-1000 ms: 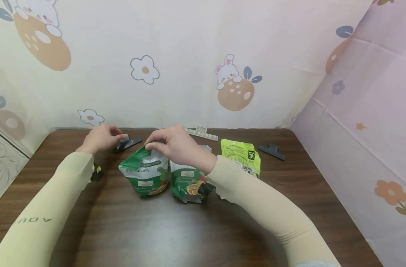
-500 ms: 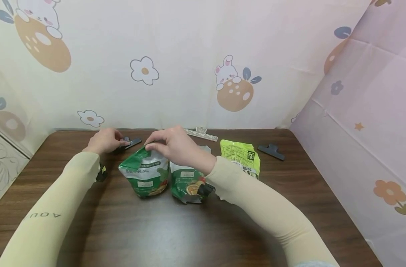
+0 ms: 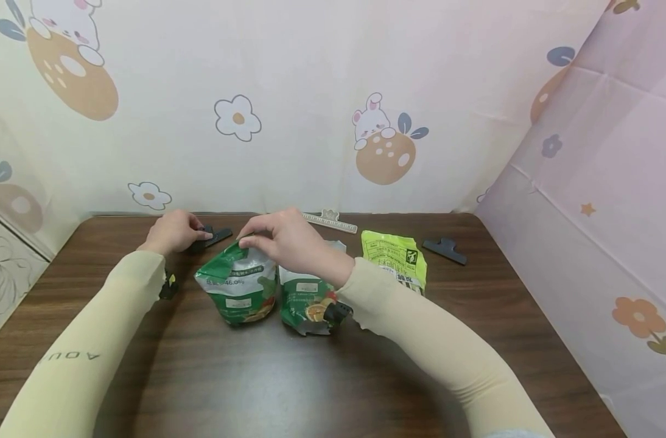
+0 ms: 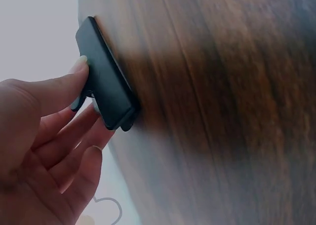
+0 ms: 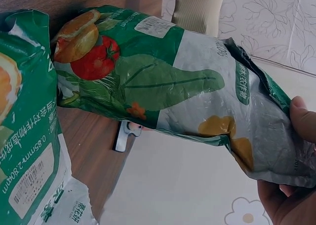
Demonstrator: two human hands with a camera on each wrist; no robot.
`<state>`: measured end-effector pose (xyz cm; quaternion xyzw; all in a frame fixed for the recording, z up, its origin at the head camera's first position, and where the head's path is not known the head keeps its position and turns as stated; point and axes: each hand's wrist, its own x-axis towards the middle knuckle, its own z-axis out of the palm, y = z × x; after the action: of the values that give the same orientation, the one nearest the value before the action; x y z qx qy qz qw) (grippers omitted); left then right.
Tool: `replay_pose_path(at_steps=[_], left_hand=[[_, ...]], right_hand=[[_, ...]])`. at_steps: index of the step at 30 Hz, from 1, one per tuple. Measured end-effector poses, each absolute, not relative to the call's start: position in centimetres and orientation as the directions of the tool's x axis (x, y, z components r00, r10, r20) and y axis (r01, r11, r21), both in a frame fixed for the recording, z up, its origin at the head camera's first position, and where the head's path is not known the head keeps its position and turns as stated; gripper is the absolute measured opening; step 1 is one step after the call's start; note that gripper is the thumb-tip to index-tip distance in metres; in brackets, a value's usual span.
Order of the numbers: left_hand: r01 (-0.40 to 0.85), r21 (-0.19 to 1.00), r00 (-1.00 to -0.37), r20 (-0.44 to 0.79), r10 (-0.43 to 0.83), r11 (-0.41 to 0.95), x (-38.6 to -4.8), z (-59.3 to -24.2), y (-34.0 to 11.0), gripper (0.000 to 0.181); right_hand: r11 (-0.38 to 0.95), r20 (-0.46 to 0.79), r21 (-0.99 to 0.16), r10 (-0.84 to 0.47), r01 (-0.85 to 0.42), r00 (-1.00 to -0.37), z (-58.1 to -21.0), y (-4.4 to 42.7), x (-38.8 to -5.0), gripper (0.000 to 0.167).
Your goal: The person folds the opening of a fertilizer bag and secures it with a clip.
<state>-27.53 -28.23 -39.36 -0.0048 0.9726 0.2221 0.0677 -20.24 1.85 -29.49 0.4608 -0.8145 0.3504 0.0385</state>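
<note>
At the back left of the table, my left hand (image 3: 172, 232) pinches a dark clip (image 3: 218, 236) between thumb and fingers. The left wrist view shows the thumb on one side of the black clip (image 4: 106, 74) and fingers at its other side. My right hand (image 3: 294, 243) pinches the folded top edge of a green and white bag (image 3: 242, 292), which stands upright. In the right wrist view the bag's (image 5: 163, 76) top lies between thumb and fingers. A second green and white bag (image 3: 305, 304) stands just right of it, partly behind my right hand.
A yellow-green bag (image 3: 396, 257) lies behind my right forearm, with another dark clip (image 3: 445, 249) to its right. A clear ruler-like clip (image 3: 330, 221) lies near the back edge of the brown table (image 3: 245, 377). A patterned cloth hangs behind and at the right.
My left hand has shifted slightly right and its fingers have closed in on the dark clip's handle. My right hand and the bags have stayed in place.
</note>
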Motion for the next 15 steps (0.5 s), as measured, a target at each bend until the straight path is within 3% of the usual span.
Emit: replay_pose_path(at_steps=[15], left_hand=[[0.07, 0.522, -0.992, -0.051, 0.112, 0.85, -26.91, -39.14, -28.26, 0.028]], right_hand=[[0.335, 0.374, -0.536, -0.729, -0.775, -0.573, -29.47, 1.88, -20.3, 0.01]])
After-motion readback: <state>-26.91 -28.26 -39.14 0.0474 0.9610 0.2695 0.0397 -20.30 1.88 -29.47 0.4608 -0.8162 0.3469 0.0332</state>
